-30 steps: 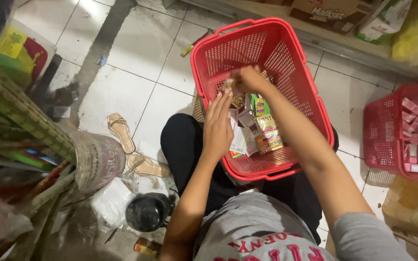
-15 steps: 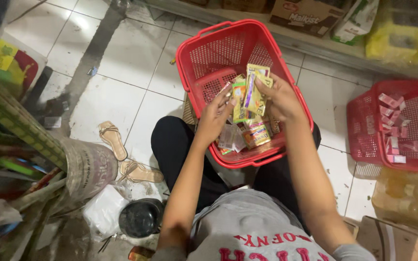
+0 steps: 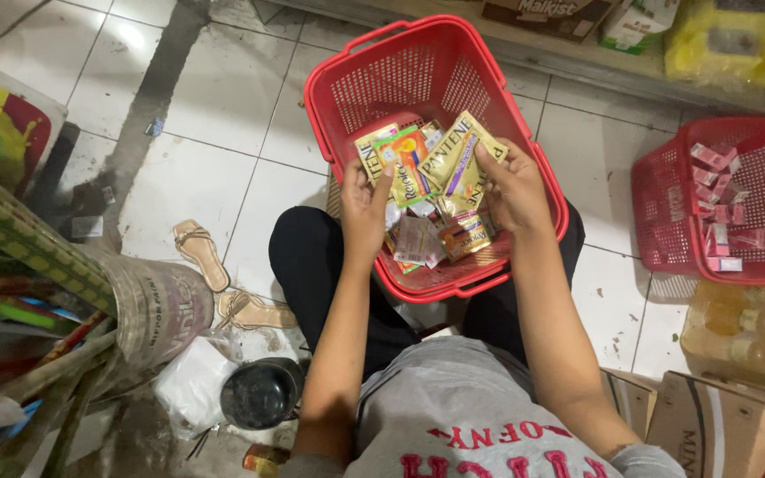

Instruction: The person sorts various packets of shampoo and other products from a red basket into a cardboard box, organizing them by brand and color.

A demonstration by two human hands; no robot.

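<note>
A red plastic shopping basket (image 3: 418,75) rests on my lap. Above it, both hands hold a fanned bunch of small sachet packets (image 3: 431,159), gold, green and orange. My left hand (image 3: 367,205) grips the bunch at its left side. My right hand (image 3: 508,188) pinches the gold sachets at the right. Several more packets (image 3: 440,237) lie loose on the basket's floor below my hands.
A second red basket (image 3: 759,150) with pink and red small boxes stands on the tiled floor at right. Cardboard boxes (image 3: 719,425) are at lower right. A sack of rolled mats (image 3: 90,292), sandals (image 3: 201,252) and a dark round pot (image 3: 260,394) are at left.
My hands rose out of the basket with a bunch of sachets and spread them into a fan. The view shifted slightly toward the right.
</note>
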